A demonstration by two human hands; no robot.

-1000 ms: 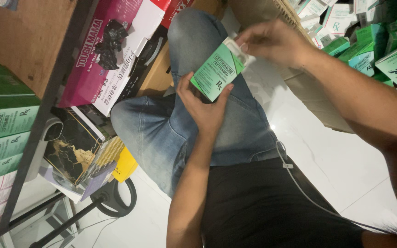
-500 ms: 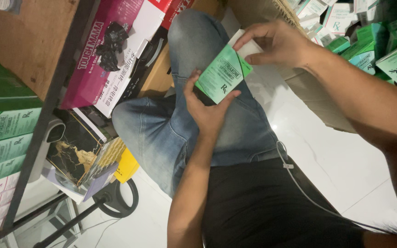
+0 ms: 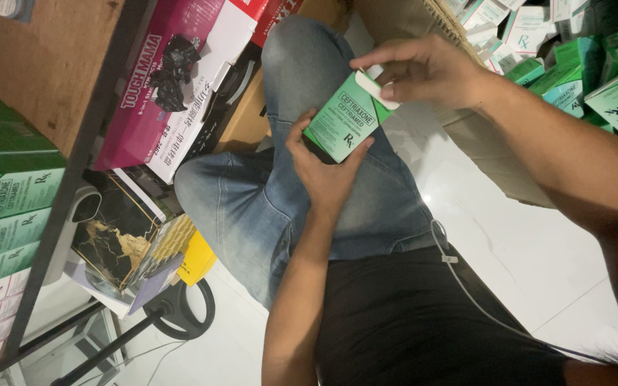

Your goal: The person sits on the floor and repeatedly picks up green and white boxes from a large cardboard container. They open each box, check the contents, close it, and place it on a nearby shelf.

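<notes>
- Left hand (image 3: 321,168): fingers curled up around the lower end of a small green carton (image 3: 342,125), cradling it above the lap (blue jeans (image 3: 280,193)).
- Right hand (image 3: 423,71): fingertips pinched on the carton's white end flap (image 3: 375,88).
- Cardboard box (image 3: 423,21): beyond the right hand, heaped with similar green cartons (image 3: 581,64).
- Shelf (image 3: 8,193): at left, stacked with more green cartons.
</notes>
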